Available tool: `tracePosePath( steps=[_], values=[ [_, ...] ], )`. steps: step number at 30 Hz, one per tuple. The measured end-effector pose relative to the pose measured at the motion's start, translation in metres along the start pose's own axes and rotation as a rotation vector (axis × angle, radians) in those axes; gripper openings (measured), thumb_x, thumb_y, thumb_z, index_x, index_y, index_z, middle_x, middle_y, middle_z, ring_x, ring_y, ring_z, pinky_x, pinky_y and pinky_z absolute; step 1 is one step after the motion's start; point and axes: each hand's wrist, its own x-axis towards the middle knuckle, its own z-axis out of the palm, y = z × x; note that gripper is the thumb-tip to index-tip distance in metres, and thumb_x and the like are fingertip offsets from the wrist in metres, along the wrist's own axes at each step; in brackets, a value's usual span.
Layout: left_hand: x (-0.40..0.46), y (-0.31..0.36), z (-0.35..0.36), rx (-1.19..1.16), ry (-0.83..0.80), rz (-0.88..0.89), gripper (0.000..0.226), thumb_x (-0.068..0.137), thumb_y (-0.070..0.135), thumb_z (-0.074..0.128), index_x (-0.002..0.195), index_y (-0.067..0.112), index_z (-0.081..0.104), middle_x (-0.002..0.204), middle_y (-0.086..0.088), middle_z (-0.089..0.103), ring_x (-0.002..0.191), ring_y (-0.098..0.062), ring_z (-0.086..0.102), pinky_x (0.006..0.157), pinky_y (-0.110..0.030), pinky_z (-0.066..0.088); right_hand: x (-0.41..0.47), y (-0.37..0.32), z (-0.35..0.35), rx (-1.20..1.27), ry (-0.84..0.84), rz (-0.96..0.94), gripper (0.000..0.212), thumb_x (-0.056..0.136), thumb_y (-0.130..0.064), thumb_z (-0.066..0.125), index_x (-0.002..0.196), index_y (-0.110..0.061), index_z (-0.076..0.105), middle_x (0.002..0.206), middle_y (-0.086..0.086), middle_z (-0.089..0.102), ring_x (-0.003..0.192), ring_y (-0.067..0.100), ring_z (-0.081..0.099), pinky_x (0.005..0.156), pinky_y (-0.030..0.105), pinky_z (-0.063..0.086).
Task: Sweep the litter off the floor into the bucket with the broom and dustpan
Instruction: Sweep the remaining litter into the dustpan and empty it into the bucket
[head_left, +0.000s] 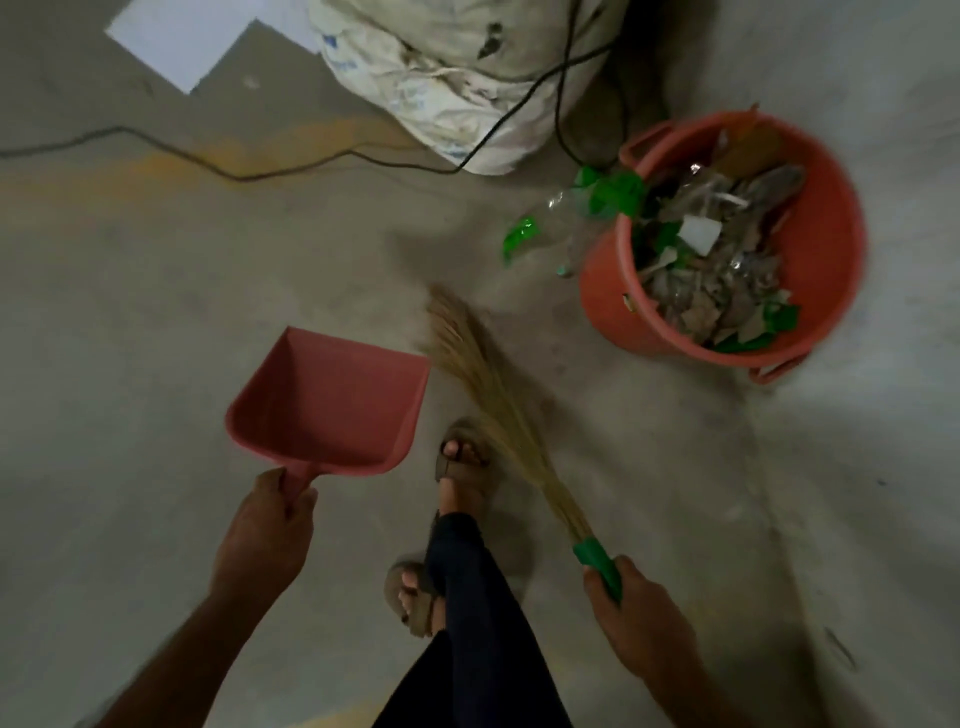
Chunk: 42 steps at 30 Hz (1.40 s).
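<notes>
Both hands are busy: my left hand (270, 525) grips the handle of the pink dustpan (332, 402), held above the floor with nothing in its scoop, and my right hand (631, 613) is wrapped round the green handle of the broom (498, 415). Its straw bristles fan forward past my sandalled foot (462, 467), tips blurred beside the dustpan's lip. Further out, green and clear plastic litter (561, 223) lies on the concrete floor (156, 291) against the orange bucket (831, 249), which is heaped with scraps. Beyond sit a white sack (457, 88) and a black cable (218, 166).
</notes>
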Motion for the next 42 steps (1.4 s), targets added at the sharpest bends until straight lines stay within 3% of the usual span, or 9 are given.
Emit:
tracePosePath(
  steps=[4,6,9,11,17,20,25,37,42],
  values=[
    [0.039,0.039,-0.013,0.064,-0.018,0.093,0.036,0.094,0.026,0.059,0.124,0.007,0.053,0.109,-0.018,0.065,0.101,-0.038,0.062,0.076,-0.041,0.043,-0.004,0.004,-0.001,0.225,-0.198,0.047,0.027,0.1,-0.054,0.052,0.107,-0.027,0.049,0.091,0.002,0.068,0.073,0.016,0.068,0.063,0.02,0.046],
    [0.058,0.056,-0.018,0.087,-0.038,0.151,0.037,0.095,0.026,0.058,0.125,0.006,0.053,0.11,-0.017,0.065,0.1,-0.038,0.062,0.076,-0.041,0.045,-0.005,-0.002,-0.01,0.316,-0.249,0.083,0.04,0.094,-0.058,0.055,0.121,-0.029,0.045,0.109,-0.001,0.065,0.077,0.011,0.064,0.073,0.017,0.046],
    [0.084,0.082,-0.023,0.1,-0.049,0.165,0.037,0.094,0.024,0.06,0.124,0.005,0.053,0.107,-0.017,0.065,0.098,-0.038,0.062,0.073,-0.039,0.043,-0.001,-0.022,-0.031,0.539,-0.213,0.088,0.048,0.088,-0.06,0.055,0.11,-0.018,0.055,0.083,0.006,0.07,0.058,0.017,0.057,0.059,0.027,0.049],
    [0.097,0.095,-0.026,0.101,-0.073,0.165,0.035,0.095,0.024,0.059,0.124,0.005,0.052,0.101,-0.014,0.065,0.093,-0.036,0.062,0.071,-0.038,0.043,0.007,-0.043,-0.047,0.722,-0.17,0.086,0.037,0.095,-0.054,0.055,0.109,-0.019,0.058,0.063,0.007,0.063,0.048,0.021,0.053,0.047,0.03,0.043],
    [0.133,0.122,-0.045,0.115,-0.21,0.225,0.033,0.093,0.038,0.059,0.119,0.02,0.05,0.103,0.0,0.062,0.088,-0.022,0.06,0.073,-0.035,0.044,0.059,-0.123,-0.079,0.951,0.023,0.031,0.041,0.105,-0.042,0.046,0.106,-0.002,0.055,0.058,0.008,0.057,0.041,0.022,0.05,0.042,0.03,0.043],
    [0.153,0.13,-0.059,0.125,-0.259,0.239,0.034,0.092,0.036,0.059,0.118,0.015,0.053,0.102,-0.005,0.064,0.087,-0.026,0.061,0.074,-0.037,0.047,0.083,-0.169,-0.093,1.122,0.009,0.098,0.047,0.104,-0.047,0.044,0.109,-0.003,0.058,0.057,0.007,0.056,0.041,0.019,0.048,0.04,0.028,0.041],
    [0.197,0.125,-0.094,0.227,-0.339,0.338,0.031,0.094,0.031,0.057,0.12,0.015,0.052,0.082,0.004,0.059,0.069,-0.014,0.058,0.053,-0.028,0.037,0.122,-0.235,-0.107,1.38,-0.037,0.295,0.045,0.101,-0.052,0.048,0.096,-0.009,0.059,0.053,0.003,0.051,0.039,0.015,0.046,0.037,0.025,0.041],
    [0.285,0.122,-0.149,0.523,-0.406,0.533,0.027,0.096,0.026,0.056,0.12,0.014,0.053,0.093,0.0,0.057,0.084,-0.022,0.057,0.072,-0.034,0.042,0.055,-0.252,-0.007,1.208,-0.221,0.466,0.047,0.103,-0.051,0.047,0.094,-0.005,0.056,0.048,0.005,0.054,0.034,0.017,0.045,0.037,0.022,0.038],
    [0.292,0.124,-0.135,0.55,-0.426,0.557,0.028,0.097,0.027,0.056,0.119,0.012,0.052,0.092,-0.002,0.058,0.081,-0.022,0.058,0.067,-0.033,0.041,-0.013,-0.221,0.042,1.057,-0.223,0.501,0.042,0.103,-0.047,0.051,0.106,-0.006,0.054,0.055,0.009,0.062,0.039,0.022,0.054,0.04,0.026,0.043]
  ],
)
